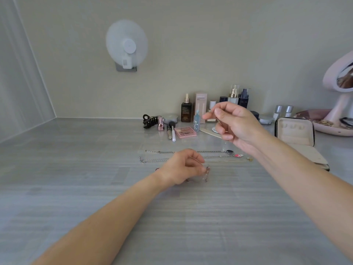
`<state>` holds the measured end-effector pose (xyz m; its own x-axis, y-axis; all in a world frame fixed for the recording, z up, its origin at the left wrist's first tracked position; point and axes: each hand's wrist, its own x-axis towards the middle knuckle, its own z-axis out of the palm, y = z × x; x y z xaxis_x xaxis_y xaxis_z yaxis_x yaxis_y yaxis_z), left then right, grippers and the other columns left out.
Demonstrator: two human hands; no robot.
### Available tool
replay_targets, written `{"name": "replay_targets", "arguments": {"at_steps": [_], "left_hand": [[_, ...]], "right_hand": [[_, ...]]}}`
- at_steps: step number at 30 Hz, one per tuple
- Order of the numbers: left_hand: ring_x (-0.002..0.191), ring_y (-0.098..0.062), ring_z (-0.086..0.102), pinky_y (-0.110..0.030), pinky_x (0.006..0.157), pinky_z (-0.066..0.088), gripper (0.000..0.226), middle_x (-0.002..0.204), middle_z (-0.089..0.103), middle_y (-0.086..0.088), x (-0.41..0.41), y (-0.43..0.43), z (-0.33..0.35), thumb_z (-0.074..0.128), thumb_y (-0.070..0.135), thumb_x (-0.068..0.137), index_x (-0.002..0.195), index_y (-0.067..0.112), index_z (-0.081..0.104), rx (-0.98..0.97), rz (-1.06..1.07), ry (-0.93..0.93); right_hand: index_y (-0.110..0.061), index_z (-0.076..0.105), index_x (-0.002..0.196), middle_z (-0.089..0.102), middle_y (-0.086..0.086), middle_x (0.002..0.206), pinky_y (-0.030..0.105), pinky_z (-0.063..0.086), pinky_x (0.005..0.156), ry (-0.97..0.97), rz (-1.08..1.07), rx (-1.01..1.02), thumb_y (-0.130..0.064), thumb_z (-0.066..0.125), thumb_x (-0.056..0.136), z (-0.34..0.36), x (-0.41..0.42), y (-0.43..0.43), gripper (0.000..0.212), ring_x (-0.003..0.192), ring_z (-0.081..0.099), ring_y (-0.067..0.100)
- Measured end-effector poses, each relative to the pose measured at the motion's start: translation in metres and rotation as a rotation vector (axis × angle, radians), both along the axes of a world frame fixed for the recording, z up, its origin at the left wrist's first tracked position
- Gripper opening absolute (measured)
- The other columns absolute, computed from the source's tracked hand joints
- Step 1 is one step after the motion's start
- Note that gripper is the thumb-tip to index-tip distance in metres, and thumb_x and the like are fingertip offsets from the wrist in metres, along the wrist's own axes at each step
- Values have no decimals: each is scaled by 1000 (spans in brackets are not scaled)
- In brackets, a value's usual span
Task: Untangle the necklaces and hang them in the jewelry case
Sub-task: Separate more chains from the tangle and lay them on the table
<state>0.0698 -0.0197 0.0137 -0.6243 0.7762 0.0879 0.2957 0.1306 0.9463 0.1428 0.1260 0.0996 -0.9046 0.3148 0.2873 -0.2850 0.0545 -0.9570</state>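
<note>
Three thin necklaces lie stretched side by side on the grey table: one with a dark oval pendant [229,152], a silver chain [152,160] with a pink charm [238,155], and a fine gold one [249,159]. My left hand [181,168] rests on the table just in front of them, fingers pinched on a small tangled chain [206,172] with pinkish links. My right hand [232,123] is raised above the table, thumb and finger pinched on the other end of a fine chain. The open jewelry case [295,131] stands at the right, cream inside.
Cosmetics crowd the back of the table: a dark serum bottle [186,110], a pink palette [185,132], brushes [172,132], a black hair claw [150,121], perfume bottles [236,95]. A pink mirror with tray [340,104] stands far right. A white fan [127,44] hangs on the wall.
</note>
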Motion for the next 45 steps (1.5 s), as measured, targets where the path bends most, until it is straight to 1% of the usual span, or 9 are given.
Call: {"name": "replay_targets", "arguments": {"at_steps": [4,10,20,23,26,30,32,37,45], "left_hand": [[68,-9,59,-30,70,44,17,60,67,14,1,1,0,66,8,81,77,24,66,14,2,32],[38,-4,38,-13,36,26,12,65,61,4,-1,-4,7,65,17,84,73,21,63,55,93,7],[58,-4,60,-19,62,42,17,60,67,8,-8,-3,4,63,6,82,73,19,59,132,127,-73],[55,-5,58,-23,62,41,18,62,65,6,-8,-3,4,65,5,80,73,19,56,116,131,-77],[54,-5,57,-21,60,42,17,61,64,6,-7,-4,6,64,6,81,73,18,56,124,127,-98],[61,-9,58,-24,67,44,15,59,62,8,-4,-3,7,62,6,82,74,18,63,122,96,-102],[60,-8,57,-22,65,44,16,60,63,8,-2,-1,7,62,5,83,75,19,66,118,85,-100],[60,-6,58,-21,64,46,19,63,63,8,1,1,8,63,5,82,75,22,67,104,112,-78],[56,-4,56,-21,59,45,15,55,62,11,0,0,8,72,16,76,66,24,66,61,130,0]], "right_hand": [[-15,56,79,72,1,84,15,24,34,1,29,-1,-10,47,93,7,-4,0,18,39,43,8],[-11,57,82,70,3,78,14,23,33,-2,-19,32,-5,48,92,7,-5,8,15,37,44,8],[-10,64,82,54,-3,51,27,46,62,-239,-50,186,-2,55,85,-48,12,26,12,52,51,15],[-7,63,84,56,1,54,20,44,52,-316,50,162,-7,58,85,-56,15,29,5,49,49,16],[-6,64,93,64,5,60,16,43,49,-412,125,154,-17,58,86,-58,18,30,14,40,45,10],[-5,63,104,66,4,66,29,56,73,-452,181,126,-29,64,76,-61,18,26,37,38,42,7],[-6,64,103,55,-3,59,26,56,61,-458,169,129,-30,68,70,-61,16,23,41,40,40,5],[-9,65,86,35,-5,55,14,21,37,-448,134,341,-20,65,82,-62,16,14,12,39,23,4],[-16,62,75,65,-1,86,18,36,41,-348,17,316,-13,53,88,-61,16,7,16,48,54,9]]}}
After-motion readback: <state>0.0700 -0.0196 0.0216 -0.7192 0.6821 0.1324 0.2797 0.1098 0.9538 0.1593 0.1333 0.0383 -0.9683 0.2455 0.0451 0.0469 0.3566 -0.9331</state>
